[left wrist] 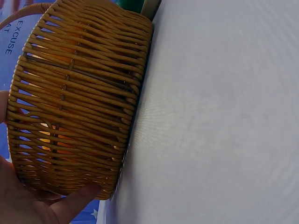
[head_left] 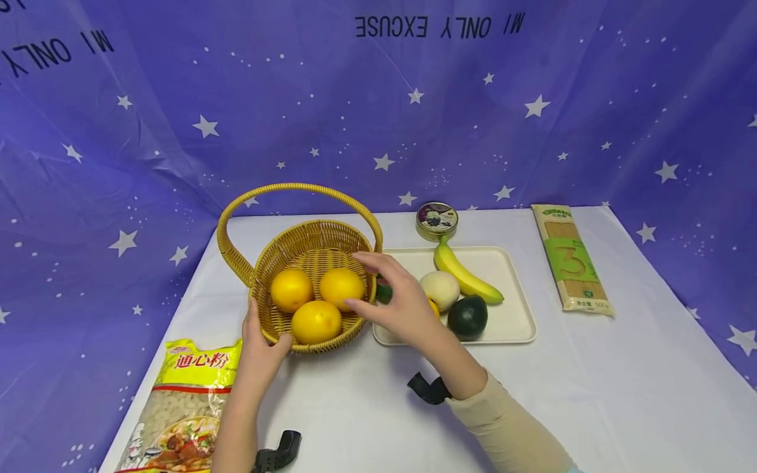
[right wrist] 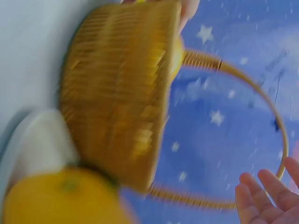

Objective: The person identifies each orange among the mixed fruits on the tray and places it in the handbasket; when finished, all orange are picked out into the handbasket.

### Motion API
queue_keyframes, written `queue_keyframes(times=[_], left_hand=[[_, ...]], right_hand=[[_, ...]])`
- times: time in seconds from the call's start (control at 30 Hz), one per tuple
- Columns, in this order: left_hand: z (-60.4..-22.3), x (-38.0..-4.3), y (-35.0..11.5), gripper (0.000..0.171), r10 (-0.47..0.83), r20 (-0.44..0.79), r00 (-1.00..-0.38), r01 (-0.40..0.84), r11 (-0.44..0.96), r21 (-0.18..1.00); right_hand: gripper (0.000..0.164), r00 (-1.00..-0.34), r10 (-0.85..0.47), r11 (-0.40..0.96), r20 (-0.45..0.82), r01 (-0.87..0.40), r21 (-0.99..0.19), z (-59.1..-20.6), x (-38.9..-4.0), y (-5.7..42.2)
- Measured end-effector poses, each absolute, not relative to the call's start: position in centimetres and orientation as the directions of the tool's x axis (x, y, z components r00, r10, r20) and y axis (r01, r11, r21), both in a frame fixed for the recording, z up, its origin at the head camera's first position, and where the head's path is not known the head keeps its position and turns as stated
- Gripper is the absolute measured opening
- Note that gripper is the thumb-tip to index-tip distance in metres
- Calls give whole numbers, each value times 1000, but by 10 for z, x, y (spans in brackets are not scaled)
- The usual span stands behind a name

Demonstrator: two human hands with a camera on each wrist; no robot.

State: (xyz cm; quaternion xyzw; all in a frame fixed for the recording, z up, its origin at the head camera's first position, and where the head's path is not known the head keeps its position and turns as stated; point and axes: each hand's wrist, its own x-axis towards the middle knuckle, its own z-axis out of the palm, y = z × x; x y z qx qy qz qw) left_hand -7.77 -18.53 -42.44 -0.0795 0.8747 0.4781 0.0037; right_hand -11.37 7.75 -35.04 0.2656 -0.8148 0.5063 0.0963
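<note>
A wicker basket (head_left: pixel 319 240) with a tall looped handle holds three oranges (head_left: pixel 317 322). My left hand (head_left: pixel 263 348) grips its near left rim, thumb over the edge; in the left wrist view that hand's fingers (left wrist: pixel 77 201) lie along the woven wall. Over the basket's right rim is my right hand (head_left: pixel 402 302), thumb and fingers spread apart around nothing, close to the rightmost orange. The right wrist view shows these spread fingers (right wrist: pixel 275 193) beside the handle. Another orange (right wrist: pixel 65 200) sits on the tray, mostly hidden by my right hand in the head view.
A cream tray (head_left: pixel 520 325) right of the basket bears a banana (head_left: pixel 464 276), a pale round fruit (head_left: pixel 440 290) and a dark green avocado (head_left: pixel 468 318). Behind it stands a round tin (head_left: pixel 436 220). A noodle pack (head_left: pixel 570 259) lies far right, a pasta bag (head_left: pixel 183 407) front left.
</note>
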Motion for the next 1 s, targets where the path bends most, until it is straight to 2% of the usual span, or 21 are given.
queue_keyframes(times=[0.27, 0.47, 0.7, 1.0], left_hand=[[-425, -77, -186, 97, -129, -93, -987, -147, 523, 840], [-425, -77, -186, 97, -124, -97, -988, -148, 525, 838], [-427, -78, -186, 97, -131, -89, -987, -145, 527, 837], [-426, -78, -186, 97, -126, -100, -987, -152, 528, 836]], right_hand=[[63, -916, -241, 443, 322, -399, -803, -378, -108, 121], [65, -936, -219, 506, 276, -351, -788, -395, -100, 139], [70, -943, -242, 670, 228, -332, -664, -404, -94, 147], [75, -950, -254, 763, 179, -311, -567, -411, -97, 147]])
